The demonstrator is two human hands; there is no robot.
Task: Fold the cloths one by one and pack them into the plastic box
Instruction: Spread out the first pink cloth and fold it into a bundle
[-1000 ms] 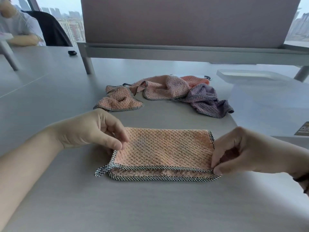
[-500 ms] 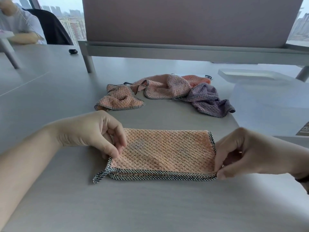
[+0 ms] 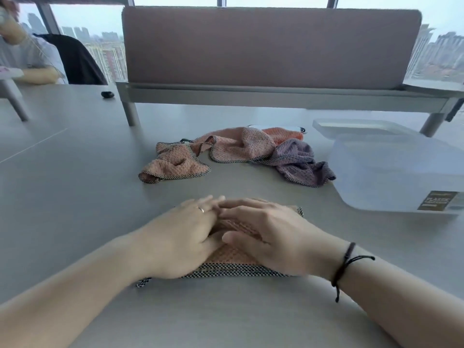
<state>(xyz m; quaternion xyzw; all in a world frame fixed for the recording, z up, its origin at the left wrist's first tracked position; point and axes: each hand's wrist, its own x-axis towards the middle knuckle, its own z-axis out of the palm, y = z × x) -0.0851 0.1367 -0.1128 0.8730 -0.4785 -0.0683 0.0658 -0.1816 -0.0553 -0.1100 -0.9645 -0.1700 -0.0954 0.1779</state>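
Both hands moved from cloth ends to centre | left hand (image 3: 185, 237), right hand (image 3: 271, 234) flat, pressing folded cloth (image 3: 233, 259)

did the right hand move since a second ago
Yes. The right hand left the folded cloth's right edge and slid left onto its top, meeting the left hand.

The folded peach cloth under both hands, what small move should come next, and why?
Probably lift the folded peach cloth and carry it right to the plastic box. Both the left hand and right hand lie flat on it, pressing it into a compact pad, and the box appears open, its lid behind.
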